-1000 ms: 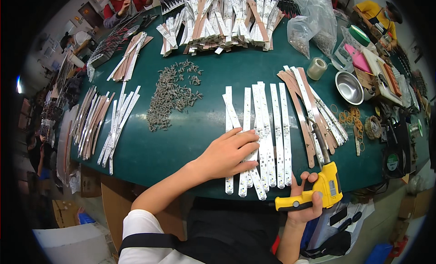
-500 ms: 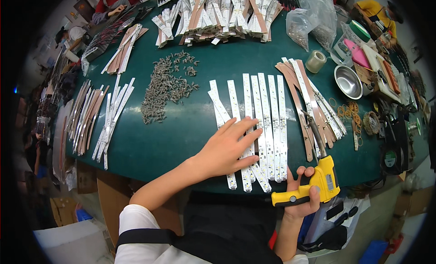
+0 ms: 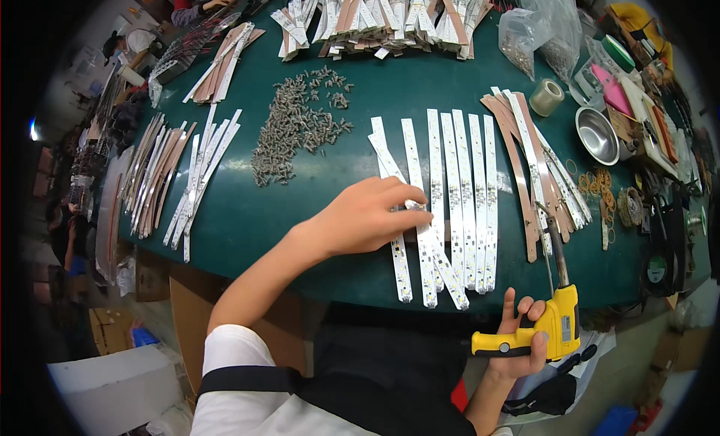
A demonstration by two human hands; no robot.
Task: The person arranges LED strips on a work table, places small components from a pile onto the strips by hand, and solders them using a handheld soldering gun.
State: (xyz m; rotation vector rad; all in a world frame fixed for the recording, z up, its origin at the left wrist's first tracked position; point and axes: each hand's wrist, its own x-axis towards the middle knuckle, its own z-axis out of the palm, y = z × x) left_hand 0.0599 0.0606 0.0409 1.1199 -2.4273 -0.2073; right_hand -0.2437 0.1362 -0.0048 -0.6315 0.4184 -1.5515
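Note:
Several white LED strips [image 3: 462, 188] lie side by side in front of me, a few of them crossing at an angle. Over the left part of this row is my left hand [image 3: 371, 215], its fingers curled in and its thumb and forefinger closed on an LED strip [image 3: 415, 206]. My right hand [image 3: 523, 346] is wrapped round the handle of a yellow soldering gun [image 3: 559, 327], low at the table's front edge. Its long metal tip [image 3: 553, 245] points up and away, beside a fanned pile of white and brown strips [image 3: 536, 166].
A heap of small grey parts [image 3: 289, 132] lies left of centre. Strip bundles [image 3: 199, 185] lie at the left, and a large stack [image 3: 382, 23] stands at the back. At the right are a tape roll [image 3: 547, 97], metal bowl [image 3: 598, 136] and rubber bands [image 3: 598, 185].
My left hand has gone from lying spread across the strips to curled fingers closed on one. The right hand still holds the soldering gun. The whole view has shifted slightly.

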